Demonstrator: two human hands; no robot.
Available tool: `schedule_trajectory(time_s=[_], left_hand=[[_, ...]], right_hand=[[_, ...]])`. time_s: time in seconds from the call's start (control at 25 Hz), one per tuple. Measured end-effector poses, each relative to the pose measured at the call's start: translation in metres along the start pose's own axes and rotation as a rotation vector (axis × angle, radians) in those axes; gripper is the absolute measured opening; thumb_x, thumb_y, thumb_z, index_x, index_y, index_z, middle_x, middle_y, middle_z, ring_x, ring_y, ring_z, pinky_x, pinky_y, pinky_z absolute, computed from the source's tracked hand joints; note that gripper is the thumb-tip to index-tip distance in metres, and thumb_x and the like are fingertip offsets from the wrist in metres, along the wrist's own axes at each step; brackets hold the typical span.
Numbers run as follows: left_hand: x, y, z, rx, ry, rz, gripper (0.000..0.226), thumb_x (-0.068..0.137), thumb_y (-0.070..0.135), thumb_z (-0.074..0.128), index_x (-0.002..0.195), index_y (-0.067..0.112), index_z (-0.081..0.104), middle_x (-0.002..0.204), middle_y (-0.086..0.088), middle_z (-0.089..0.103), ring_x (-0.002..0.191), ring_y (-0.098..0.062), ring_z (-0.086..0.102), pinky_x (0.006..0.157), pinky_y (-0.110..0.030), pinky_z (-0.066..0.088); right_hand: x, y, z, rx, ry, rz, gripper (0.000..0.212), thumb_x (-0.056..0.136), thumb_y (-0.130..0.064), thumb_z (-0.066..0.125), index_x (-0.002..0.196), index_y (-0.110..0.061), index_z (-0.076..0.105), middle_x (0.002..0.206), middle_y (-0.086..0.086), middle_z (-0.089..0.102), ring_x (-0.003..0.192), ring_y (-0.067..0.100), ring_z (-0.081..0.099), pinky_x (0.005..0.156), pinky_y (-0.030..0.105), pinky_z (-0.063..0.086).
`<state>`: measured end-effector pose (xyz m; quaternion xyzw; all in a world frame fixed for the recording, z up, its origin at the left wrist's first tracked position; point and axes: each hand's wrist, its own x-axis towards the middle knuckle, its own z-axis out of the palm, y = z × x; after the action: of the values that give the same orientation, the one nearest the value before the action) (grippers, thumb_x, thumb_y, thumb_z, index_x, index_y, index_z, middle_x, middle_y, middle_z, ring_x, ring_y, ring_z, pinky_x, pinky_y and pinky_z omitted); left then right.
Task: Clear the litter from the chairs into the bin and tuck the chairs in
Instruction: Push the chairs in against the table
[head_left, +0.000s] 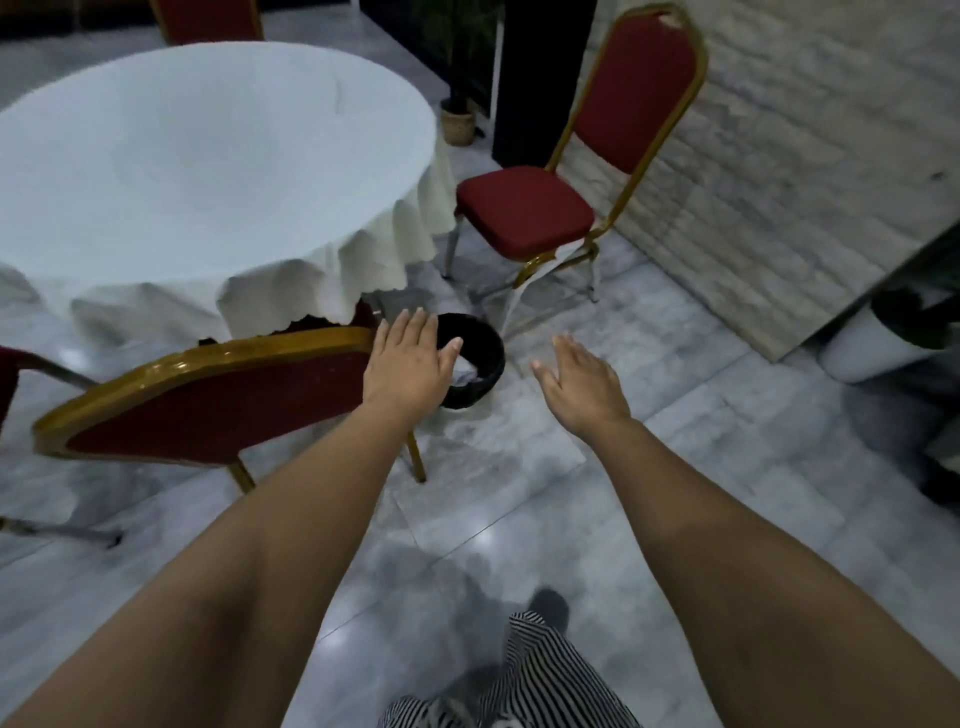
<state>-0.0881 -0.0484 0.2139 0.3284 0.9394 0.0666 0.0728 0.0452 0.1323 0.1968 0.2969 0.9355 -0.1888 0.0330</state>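
Hands stretched out ahead of me, both spread flat and holding nothing. My left hand (408, 358) sits at the right end of the near chair (208, 400) backrest, whether touching it I cannot tell; that chair is pushed against the round table (208, 156). My right hand (582, 384) hangs over bare floor. Between them stands the black bin (480, 358), white litter (467, 373) inside. The far chair (545, 208) stands pulled out, its seat bare.

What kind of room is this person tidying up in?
Probably a banquet hall or restaurant dining room: a round table under a white cloth, red padded chairs with gold metal frames set around it, and a polished grey marble-tile floor.
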Motion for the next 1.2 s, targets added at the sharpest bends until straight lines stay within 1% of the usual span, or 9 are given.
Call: schedule_trajectory(time_s=[0.16,0.24,0.36,0.48,0.6,0.84,0.96,1.08,1.2], left_hand=[[0.05,0.068,0.013,-0.041,-0.07,0.034,0.066,0.102,0.051,0.013,0.154,0.011,0.022,0.162,-0.006,0.02,0.151,-0.022,0.011,0.123,-0.04,0.004],[0.07,0.091,0.016,-0.048,-0.103,0.039,0.065,0.102,0.051,0.014,0.154,0.012,0.021,0.161,-0.007,0.022,0.15,-0.023,0.013,0.123,-0.04,0.006],[0.108,0.134,0.021,-0.048,-0.15,0.043,0.066,0.102,0.052,0.014,0.155,0.013,0.015,0.163,-0.008,0.018,0.151,-0.024,0.011,0.123,-0.041,0.005],[0.151,0.173,0.022,-0.058,-0.176,0.058,0.068,0.101,0.052,0.013,0.156,0.012,0.013,0.163,-0.008,0.016,0.151,-0.025,0.01,0.123,-0.041,0.005],[0.194,0.197,0.024,-0.051,-0.172,0.071,0.068,0.101,0.052,0.013,0.156,0.012,0.012,0.163,-0.009,0.013,0.151,-0.025,0.009,0.123,-0.042,0.006],[0.333,0.239,0.026,-0.081,-0.183,0.097,0.067,0.102,0.052,0.016,0.156,0.014,0.012,0.163,-0.009,0.013,0.151,-0.025,0.008,0.122,-0.042,0.005],[0.392,0.253,0.021,-0.086,-0.19,0.11,0.066,0.102,0.051,0.017,0.155,0.013,0.013,0.163,-0.011,0.015,0.15,-0.027,0.009,0.122,-0.043,0.006],[0.467,0.273,0.012,-0.094,-0.137,0.117,0.065,0.102,0.05,0.019,0.155,0.013,0.015,0.162,-0.012,0.018,0.15,-0.029,0.013,0.122,-0.044,0.008],[0.511,0.29,0.011,-0.094,-0.15,0.111,0.066,0.101,0.051,0.019,0.155,0.013,0.015,0.162,-0.013,0.018,0.15,-0.029,0.013,0.122,-0.044,0.008]], right_hand=[[0.028,0.074,-0.032,-0.003,-0.004,0.073,0.066,0.102,-0.052,0.027,0.157,-0.016,0.017,0.164,0.003,0.015,0.15,0.018,0.016,0.122,0.037,0.013],[0.039,0.097,-0.044,-0.008,-0.023,0.081,0.066,0.102,-0.05,0.028,0.157,-0.015,0.017,0.164,0.004,0.014,0.15,0.018,0.016,0.121,0.037,0.013],[0.069,0.136,-0.069,-0.019,-0.014,0.09,0.066,0.103,-0.05,0.028,0.157,-0.014,0.017,0.164,0.004,0.015,0.15,0.019,0.016,0.121,0.038,0.013],[0.106,0.173,-0.089,-0.009,-0.011,0.108,0.066,0.102,-0.05,0.03,0.156,-0.014,0.018,0.163,0.006,0.019,0.149,0.021,0.019,0.121,0.04,0.016],[0.14,0.197,-0.099,-0.016,-0.012,0.106,0.066,0.102,-0.049,0.031,0.156,-0.014,0.018,0.163,0.007,0.019,0.149,0.022,0.02,0.12,0.04,0.017],[0.259,0.241,-0.134,-0.006,0.023,0.15,0.067,0.102,-0.048,0.033,0.156,-0.013,0.017,0.163,0.007,0.02,0.148,0.023,0.023,0.12,0.04,0.018],[0.312,0.251,-0.155,-0.006,0.029,0.158,0.067,0.102,-0.049,0.034,0.156,-0.013,0.019,0.162,0.008,0.022,0.147,0.024,0.025,0.118,0.039,0.021],[0.377,0.266,-0.179,0.013,0.098,0.172,0.067,0.101,-0.048,0.036,0.155,-0.012,0.02,0.161,0.009,0.025,0.147,0.025,0.026,0.118,0.039,0.022],[0.418,0.283,-0.192,0.004,0.08,0.159,0.066,0.101,-0.048,0.037,0.156,-0.014,0.02,0.161,0.008,0.025,0.147,0.024,0.025,0.118,0.038,0.021]])
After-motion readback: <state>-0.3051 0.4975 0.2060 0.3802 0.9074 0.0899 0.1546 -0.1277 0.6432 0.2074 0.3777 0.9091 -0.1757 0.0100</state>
